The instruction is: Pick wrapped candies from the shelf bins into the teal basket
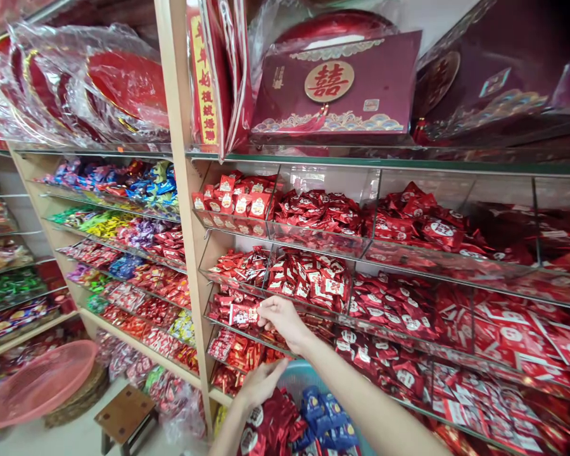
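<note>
My right hand (281,320) is raised to a glass shelf bin and pinches a small red candy packet (243,314) at its front edge. My left hand (261,382) is lower, fingers curled over a pile of red wrapped candies (270,427) in a pale blue basket (300,373) in front of me. Blue wrapped candies (327,421) lie beside the red ones in that basket. Several glass bins (313,244) on the shelves around my hands are full of red packets.
A wooden upright (190,209) divides the shelves. To the left, shelves hold multicoloured candies (123,221). Red gift boxes (337,85) and wrapped red trays (90,88) sit on top. A pink basin (38,383) and a small wooden stool (126,415) are on the floor at the lower left.
</note>
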### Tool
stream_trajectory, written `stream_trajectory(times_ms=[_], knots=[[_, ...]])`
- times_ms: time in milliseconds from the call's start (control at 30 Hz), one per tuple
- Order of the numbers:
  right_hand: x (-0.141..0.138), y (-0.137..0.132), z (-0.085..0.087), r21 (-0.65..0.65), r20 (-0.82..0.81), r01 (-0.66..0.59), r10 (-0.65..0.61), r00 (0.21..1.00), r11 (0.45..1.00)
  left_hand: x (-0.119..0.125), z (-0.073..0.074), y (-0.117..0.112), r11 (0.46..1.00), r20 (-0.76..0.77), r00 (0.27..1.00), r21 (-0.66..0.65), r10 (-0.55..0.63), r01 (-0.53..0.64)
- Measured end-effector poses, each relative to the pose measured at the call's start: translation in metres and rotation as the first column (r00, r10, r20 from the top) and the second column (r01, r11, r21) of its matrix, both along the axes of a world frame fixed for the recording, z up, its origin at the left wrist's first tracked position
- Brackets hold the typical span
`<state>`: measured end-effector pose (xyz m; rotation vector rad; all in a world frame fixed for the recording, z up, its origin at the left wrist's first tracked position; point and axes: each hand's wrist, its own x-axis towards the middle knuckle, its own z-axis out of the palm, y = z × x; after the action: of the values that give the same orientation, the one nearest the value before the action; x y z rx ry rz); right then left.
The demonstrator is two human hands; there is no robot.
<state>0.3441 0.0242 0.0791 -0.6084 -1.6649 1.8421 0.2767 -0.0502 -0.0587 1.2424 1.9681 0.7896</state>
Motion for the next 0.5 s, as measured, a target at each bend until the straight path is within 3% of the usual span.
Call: stream_trajectory(times_ms=[233,500], knots=[[-0.031,-0.008,-0.014,-0.076,0.037,-0.025,0.027,0.999,0.997,-0.018,-0.015,-0.002,0.998,0.045,0.998,0.043,-0.040,0.038],[-0.060,-0.008,-0.010,-0.089,0.044,-0.043,0.047,0.998,0.995,-0.039,-0.025,-0.003,1.000,0.085,0.996,0.002,-0.022,0.022]])
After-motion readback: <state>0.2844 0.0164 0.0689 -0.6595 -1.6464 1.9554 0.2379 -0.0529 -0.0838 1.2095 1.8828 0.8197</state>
